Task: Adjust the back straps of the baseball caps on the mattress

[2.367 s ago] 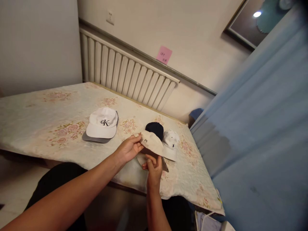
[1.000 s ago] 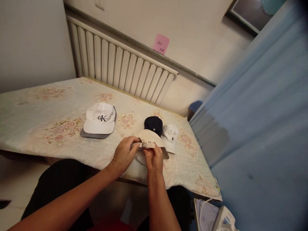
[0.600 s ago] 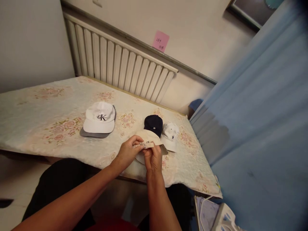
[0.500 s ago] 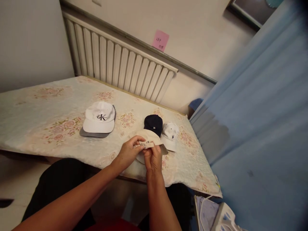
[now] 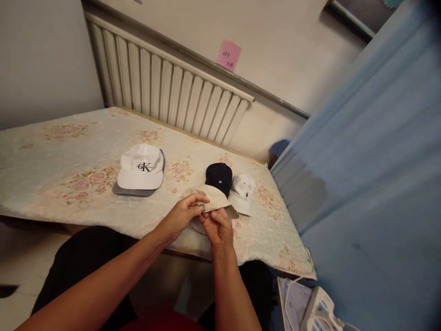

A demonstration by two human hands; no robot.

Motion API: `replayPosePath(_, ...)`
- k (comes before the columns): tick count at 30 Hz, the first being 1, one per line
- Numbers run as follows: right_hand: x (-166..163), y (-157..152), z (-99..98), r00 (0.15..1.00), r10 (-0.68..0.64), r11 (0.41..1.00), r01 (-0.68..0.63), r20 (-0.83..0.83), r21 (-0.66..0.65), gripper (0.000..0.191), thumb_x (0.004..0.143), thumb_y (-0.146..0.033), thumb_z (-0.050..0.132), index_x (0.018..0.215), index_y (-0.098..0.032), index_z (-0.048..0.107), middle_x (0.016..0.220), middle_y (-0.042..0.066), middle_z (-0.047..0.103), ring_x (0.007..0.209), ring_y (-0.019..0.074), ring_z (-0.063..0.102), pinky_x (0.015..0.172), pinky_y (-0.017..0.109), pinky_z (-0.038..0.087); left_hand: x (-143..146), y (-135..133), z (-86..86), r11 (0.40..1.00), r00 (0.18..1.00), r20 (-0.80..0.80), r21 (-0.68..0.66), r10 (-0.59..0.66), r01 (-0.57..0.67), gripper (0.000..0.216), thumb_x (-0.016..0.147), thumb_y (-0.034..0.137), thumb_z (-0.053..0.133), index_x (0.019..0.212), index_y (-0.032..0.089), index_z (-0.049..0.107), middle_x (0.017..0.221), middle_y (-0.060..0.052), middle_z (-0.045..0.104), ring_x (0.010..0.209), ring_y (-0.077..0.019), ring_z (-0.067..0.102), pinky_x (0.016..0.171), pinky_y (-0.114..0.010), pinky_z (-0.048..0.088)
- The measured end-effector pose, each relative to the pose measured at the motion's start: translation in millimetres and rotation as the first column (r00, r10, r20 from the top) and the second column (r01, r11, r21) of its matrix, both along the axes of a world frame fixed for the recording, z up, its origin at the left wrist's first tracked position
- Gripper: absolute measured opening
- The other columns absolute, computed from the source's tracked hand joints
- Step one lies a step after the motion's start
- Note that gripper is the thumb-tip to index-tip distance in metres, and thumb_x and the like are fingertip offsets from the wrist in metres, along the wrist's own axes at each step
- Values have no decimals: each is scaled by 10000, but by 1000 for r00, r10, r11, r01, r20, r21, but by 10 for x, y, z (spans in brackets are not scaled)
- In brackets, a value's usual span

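A beige cap [image 5: 217,195] is held between both my hands near the bed's front edge. My left hand [image 5: 181,215] pinches the cap's edge on the left, where a small metal buckle shows at the fingertips. My right hand [image 5: 219,228] has its fingers closed at the cap's lower edge; the strap is mostly hidden by them. Just behind lies a navy cap [image 5: 218,174] with a small light emblem, and beside it a white cap [image 5: 242,191] with a small dark emblem. Farther left, a white cap with black CK letters [image 5: 140,161] rests on a grey cap [image 5: 132,191].
The caps lie on a flowered bed cover [image 5: 93,179]. Beyond it is a white radiator [image 5: 172,82] on the wall. A blue curtain [image 5: 361,184] hangs at the right, with a white power strip [image 5: 320,310] on a low surface below it.
The light strap and buckle, plainly visible before between my fingers, are now mostly covered. My right fingers have shifted slightly left and curled in. The view has shifted a little.
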State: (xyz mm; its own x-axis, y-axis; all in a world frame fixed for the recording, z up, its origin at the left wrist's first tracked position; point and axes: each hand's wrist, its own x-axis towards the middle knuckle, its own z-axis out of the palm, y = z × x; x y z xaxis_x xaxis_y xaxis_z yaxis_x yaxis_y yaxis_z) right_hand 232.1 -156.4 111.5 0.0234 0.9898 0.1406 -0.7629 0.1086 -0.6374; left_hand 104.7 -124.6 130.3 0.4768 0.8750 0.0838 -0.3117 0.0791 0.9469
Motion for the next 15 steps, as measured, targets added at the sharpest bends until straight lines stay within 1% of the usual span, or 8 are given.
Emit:
replayPosePath(3, 26, 12, -13, 998, 14, 1000, -14, 58, 1, 259, 631, -110, 682, 876, -171, 623, 749, -13, 610, 609, 93, 508, 585, 236, 418, 3, 1, 3, 999, 999, 26, -30, -28, 29, 228, 743, 226, 634, 965, 174, 618, 747, 11, 600, 661, -114, 547, 663, -258, 391)
replayPosePath(6, 37, 43, -27, 993, 1, 1000, 0, 117, -5, 253, 631, -119, 683, 867, -167, 604, 686, -23, 575, 567, 92, 472, 582, 252, 415, 9, -12, 30, 997, 998, 57, -62, -37, 41, 232, 728, 225, 644, 951, 173, 611, 706, 12, 609, 646, -119, 553, 649, -258, 386)
replayPosePath(10, 33, 66, -44, 996, -37, 999, 35, 78, 18, 298, 636, -128, 677, 914, -178, 584, 669, -46, 533, 524, 71, 404, 561, 240, 398, 17, -30, 50, 994, 997, 80, -112, -6, 15, 236, 691, 218, 674, 916, 169, 621, 663, 25, 586, 612, -104, 521, 616, -245, 362)
replayPosePath(13, 46, 68, -66, 998, -30, 1000, 30, 55, 10, 333, 636, -116, 688, 943, -184, 580, 685, -53, 524, 507, 57, 369, 536, 220, 376, 23, -36, 19, 990, 996, 93, -140, 11, 2, 240, 670, 217, 698, 897, 167, 635, 664, 34, 562, 616, -90, 494, 614, -233, 349)
replayPosePath(15, 67, 71, -90, 998, -17, 1000, 18, 57, -8, 326, 629, -110, 701, 921, -185, 576, 677, -60, 514, 493, 50, 341, 532, 216, 377, 28, -37, -13, 987, 994, 108, -158, 3, 14, 252, 663, 222, 712, 897, 166, 637, 670, 34, 560, 625, -87, 486, 617, -227, 342)
